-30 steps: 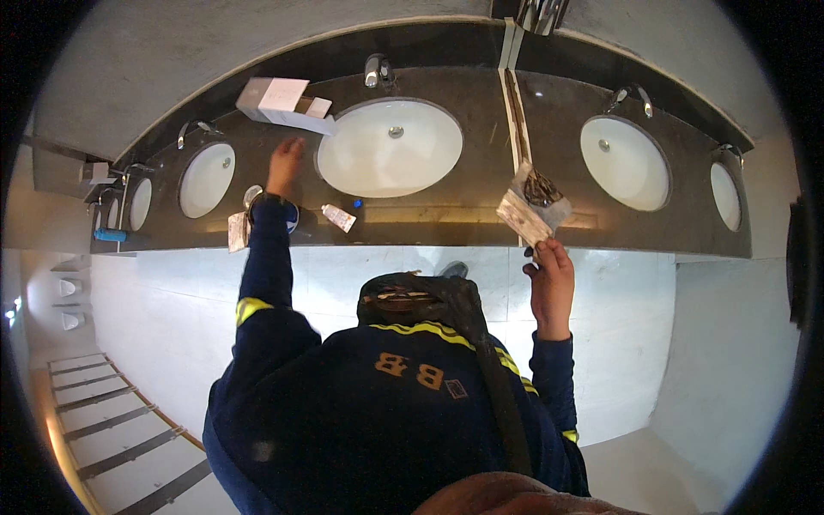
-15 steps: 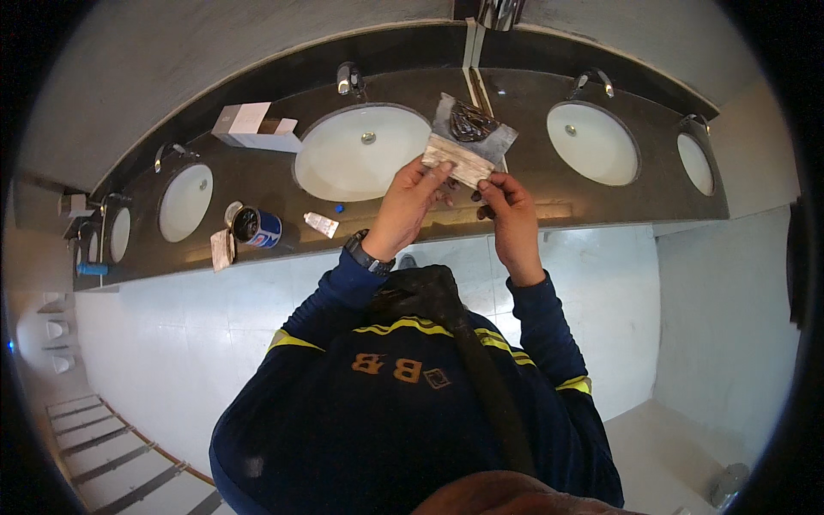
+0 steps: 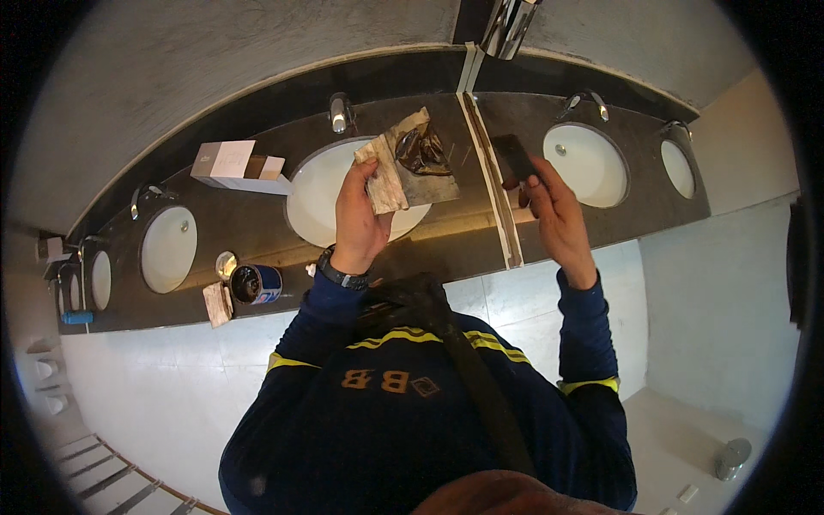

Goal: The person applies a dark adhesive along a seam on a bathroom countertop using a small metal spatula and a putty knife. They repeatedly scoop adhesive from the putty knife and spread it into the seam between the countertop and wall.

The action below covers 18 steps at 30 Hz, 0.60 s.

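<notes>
My left hand [image 3: 354, 227] grips a putty spreader by its pale, worn wooden handle [image 3: 388, 184]. On its flat grey blade [image 3: 434, 189] sits a glossy dark lump of putty [image 3: 421, 152]. The spreader is held over the middle sink [image 3: 313, 206], covering part of it. My right hand [image 3: 562, 219] is closed on a thin dark flat scraper [image 3: 512, 156], held just right of the counter seam. Pale strips [image 3: 485, 172] edge that seam. Which part of the scraper lies under my fingers cannot be made out.
On the dark counter [image 3: 446, 245] stand an open blue can [image 3: 269, 285] with dark contents, a round lid [image 3: 226, 264], another wooden-handled piece [image 3: 217, 304] and an open white box [image 3: 245, 167]. Further sinks lie left and right. A chrome faucet [image 3: 340, 112] rises behind the middle sink.
My hands have parted. The left has carried the putty-loaded spreader leftward and turned it; the right has moved right, with the dark scraper now visible in it. The view has shifted slightly.
</notes>
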Each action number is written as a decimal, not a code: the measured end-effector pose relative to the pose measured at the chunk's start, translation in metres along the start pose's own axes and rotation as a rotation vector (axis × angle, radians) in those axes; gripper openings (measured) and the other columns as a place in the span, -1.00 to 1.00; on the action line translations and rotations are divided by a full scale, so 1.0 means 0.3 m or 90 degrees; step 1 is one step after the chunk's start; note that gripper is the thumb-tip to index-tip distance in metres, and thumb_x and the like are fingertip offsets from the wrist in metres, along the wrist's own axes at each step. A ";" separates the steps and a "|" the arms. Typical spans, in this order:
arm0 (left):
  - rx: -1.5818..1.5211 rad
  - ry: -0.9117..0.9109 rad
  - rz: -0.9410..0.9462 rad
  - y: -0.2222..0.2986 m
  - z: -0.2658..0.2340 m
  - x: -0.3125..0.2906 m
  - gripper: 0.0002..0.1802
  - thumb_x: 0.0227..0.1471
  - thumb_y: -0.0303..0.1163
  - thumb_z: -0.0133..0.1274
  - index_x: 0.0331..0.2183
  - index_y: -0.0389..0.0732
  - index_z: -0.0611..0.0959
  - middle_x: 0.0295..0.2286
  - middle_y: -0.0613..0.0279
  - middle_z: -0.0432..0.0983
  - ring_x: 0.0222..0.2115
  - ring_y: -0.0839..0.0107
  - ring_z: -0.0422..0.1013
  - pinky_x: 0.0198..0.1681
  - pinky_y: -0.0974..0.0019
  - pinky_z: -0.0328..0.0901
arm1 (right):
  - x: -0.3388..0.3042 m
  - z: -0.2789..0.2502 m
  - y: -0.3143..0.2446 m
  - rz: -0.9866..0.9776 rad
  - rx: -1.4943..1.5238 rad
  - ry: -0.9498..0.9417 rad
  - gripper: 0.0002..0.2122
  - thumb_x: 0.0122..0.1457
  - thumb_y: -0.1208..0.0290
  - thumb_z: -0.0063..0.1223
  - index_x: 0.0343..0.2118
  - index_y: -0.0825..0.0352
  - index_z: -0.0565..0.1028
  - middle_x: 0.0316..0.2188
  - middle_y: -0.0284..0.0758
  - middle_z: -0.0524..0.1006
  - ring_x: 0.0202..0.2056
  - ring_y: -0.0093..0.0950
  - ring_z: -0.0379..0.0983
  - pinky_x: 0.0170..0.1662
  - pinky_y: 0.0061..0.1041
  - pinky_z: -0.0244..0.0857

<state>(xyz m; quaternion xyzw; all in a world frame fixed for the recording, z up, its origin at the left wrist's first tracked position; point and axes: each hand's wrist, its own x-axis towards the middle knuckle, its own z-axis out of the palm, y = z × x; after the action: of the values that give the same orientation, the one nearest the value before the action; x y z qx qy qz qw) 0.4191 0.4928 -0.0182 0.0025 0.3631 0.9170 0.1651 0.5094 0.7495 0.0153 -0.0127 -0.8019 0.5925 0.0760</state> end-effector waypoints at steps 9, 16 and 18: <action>0.063 0.026 -0.103 0.172 -0.049 0.120 -0.66 0.21 -0.34 -0.16 -0.02 -0.26 0.45 -0.14 0.20 0.47 -0.11 0.38 0.45 -0.03 0.29 0.38 | 0.279 0.037 -0.159 -0.277 -0.320 -0.125 -0.69 0.24 0.46 -0.01 0.05 0.12 0.50 -0.12 -0.21 0.39 -0.18 -0.33 0.41 -0.14 -0.39 0.34; 0.095 0.040 -0.087 0.176 -0.090 0.165 -0.73 0.22 -0.33 -0.12 -0.09 -0.19 0.49 -0.20 0.27 0.50 -0.17 0.42 0.47 -0.10 0.32 0.40 | 0.345 0.082 -0.124 -0.271 -0.338 -0.197 -0.67 0.20 0.47 0.03 0.05 0.11 0.50 -0.12 -0.21 0.41 -0.16 -0.31 0.43 -0.13 -0.36 0.36; 0.109 0.077 -0.067 0.174 -0.120 0.185 -0.74 0.21 -0.33 -0.11 -0.10 -0.21 0.50 -0.21 0.26 0.50 -0.16 0.41 0.46 -0.09 0.32 0.39 | 0.341 0.082 -0.059 -0.230 -0.276 -0.178 -0.68 0.22 0.46 0.02 0.05 0.16 0.50 -0.11 -0.21 0.43 -0.16 -0.35 0.43 -0.13 -0.39 0.36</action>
<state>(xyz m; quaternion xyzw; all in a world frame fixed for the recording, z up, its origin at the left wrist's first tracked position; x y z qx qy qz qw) 0.3464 0.4503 -0.0163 -0.0579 0.4491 0.8711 0.1900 0.4063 0.7323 0.0361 0.1961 -0.9016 0.3802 0.0644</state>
